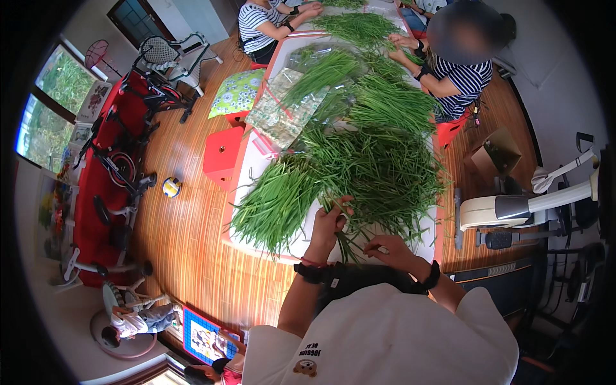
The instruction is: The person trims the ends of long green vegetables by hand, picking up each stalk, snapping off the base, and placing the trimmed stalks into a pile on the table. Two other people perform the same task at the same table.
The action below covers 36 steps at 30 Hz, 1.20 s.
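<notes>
My left hand [331, 222] holds a small bunch of long green chives [347, 246] near the front edge of the table. Thin ends of the bunch hang down towards me. Close to those ends is my right hand [387, 251], thumb and fingers drawn together; whether a thin stalk sits between them is too small to tell. A neat pile of chives [281, 204] lies left of my left hand, its leaves fanned towards the front. Beyond my hands spreads a large tangled heap of chives [385, 173].
Clear plastic bags and a patterned sheet [288, 108] lie further up the table [308, 243] beside more chives [392, 103]. A co-worker in stripes [452, 84] handles chives at the right; another person [260, 26] sits far left. A red stool [224, 156] touches the left side; exercise machines [505, 211] stand right.
</notes>
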Each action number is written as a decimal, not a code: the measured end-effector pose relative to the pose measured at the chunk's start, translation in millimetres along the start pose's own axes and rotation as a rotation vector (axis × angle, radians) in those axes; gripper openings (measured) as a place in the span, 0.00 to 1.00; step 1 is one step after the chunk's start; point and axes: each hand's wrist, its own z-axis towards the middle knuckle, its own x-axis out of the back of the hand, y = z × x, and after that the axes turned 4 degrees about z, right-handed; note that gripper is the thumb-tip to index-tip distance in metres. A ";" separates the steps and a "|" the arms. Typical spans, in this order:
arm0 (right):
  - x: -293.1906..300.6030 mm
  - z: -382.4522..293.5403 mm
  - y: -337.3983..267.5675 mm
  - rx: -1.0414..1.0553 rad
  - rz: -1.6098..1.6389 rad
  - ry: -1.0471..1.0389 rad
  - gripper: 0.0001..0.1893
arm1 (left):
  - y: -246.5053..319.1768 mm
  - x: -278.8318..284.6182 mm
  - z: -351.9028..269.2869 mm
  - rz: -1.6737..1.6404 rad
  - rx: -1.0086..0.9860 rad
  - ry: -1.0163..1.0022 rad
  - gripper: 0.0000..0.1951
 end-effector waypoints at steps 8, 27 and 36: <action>0.2 -1.5 8.5 0.026 -0.035 -0.032 0.06 | -11.6 -3.6 -3.3 -0.059 0.005 0.075 0.13; 13.1 28.9 -22.0 0.165 -0.073 0.325 0.05 | -25.0 -20.5 -34.9 0.672 -0.165 -0.079 0.10; 2.7 25.4 -21.2 -0.126 0.279 0.226 0.09 | -19.9 -23.8 -36.3 0.527 -0.187 0.001 0.07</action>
